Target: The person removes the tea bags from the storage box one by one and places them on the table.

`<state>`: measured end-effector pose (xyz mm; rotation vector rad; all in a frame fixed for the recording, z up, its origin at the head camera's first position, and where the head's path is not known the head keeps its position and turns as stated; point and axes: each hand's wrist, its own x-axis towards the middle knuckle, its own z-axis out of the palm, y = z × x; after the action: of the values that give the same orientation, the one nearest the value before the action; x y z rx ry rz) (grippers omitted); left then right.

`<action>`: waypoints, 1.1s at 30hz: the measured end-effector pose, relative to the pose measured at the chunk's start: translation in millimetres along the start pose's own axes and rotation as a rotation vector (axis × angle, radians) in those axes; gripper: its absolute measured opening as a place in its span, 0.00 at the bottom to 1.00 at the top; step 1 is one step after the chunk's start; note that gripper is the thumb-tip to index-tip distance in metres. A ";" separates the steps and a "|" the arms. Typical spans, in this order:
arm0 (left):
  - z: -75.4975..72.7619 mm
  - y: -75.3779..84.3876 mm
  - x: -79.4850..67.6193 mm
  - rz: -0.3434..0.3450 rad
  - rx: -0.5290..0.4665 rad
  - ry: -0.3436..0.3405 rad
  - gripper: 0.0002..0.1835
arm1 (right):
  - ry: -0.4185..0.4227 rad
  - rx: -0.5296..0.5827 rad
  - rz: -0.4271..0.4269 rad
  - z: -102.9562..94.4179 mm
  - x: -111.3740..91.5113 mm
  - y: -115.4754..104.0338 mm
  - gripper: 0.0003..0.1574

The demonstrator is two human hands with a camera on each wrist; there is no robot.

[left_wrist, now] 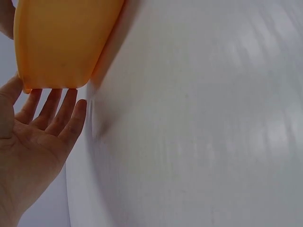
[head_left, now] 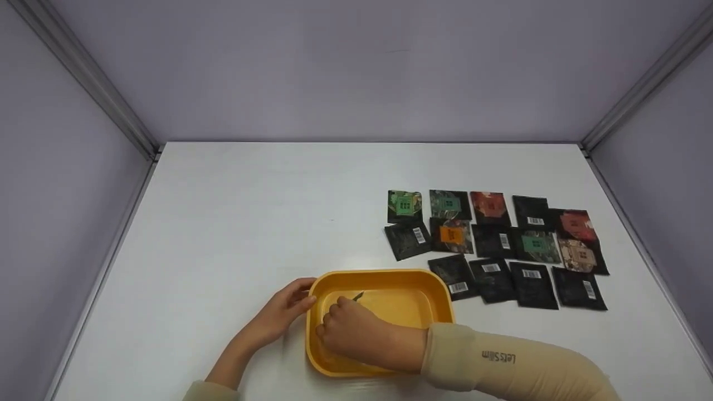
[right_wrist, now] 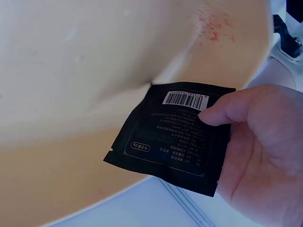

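Note:
Inside a yellow plastic tray (head_left: pixel 390 273), my right hand (head_left: pixel 356 331) pinches a black sachet (right_wrist: pixel 170 137) between thumb and fingers. The sachet's side with a white barcode and small print shows in the right wrist view; in the head view only a dark corner peeks out past the knuckles. At the tray's left end is my left hand (head_left: pixel 278 314), its thumb at the rim. In the left wrist view, the spread, nearly straight fingers (left_wrist: pixel 57 111) reach the tray's outer wall with their tips.
Right of the tray, several flat sachets lie in loose rows, some showing black backs with barcodes, others coloured fronts, such as a green one (head_left: pixel 405 206) and an orange one (head_left: pixel 452 235). The white table (head_left: pixel 239 223) is bordered by pale walls (head_left: pixel 356 72).

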<state>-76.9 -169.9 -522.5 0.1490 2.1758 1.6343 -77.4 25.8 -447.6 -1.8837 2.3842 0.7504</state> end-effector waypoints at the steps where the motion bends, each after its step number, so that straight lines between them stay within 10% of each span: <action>1: -0.1 -0.2 -0.2 0.002 -0.006 -0.003 0.27 | 0.021 -0.003 0.001 -1.9 -2.1 0.4 0.11; 16: -1.1 0.9 -3.7 0.012 -0.026 -0.002 0.27 | 0.436 0.127 0.009 -12.5 -50.1 13.9 0.02; 26: -0.5 0.9 -2.0 0.022 -0.010 -0.010 0.27 | 0.749 0.313 0.165 19.3 -103.3 25.6 0.19; 33: -0.9 1.2 -2.6 0.026 -0.036 -0.030 0.26 | 0.862 0.237 0.339 54.3 -147.7 39.5 0.23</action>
<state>-75.1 -171.2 -520.5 0.1903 2.1290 1.6736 -88.2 187.4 -437.6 -1.9688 3.1108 -0.4748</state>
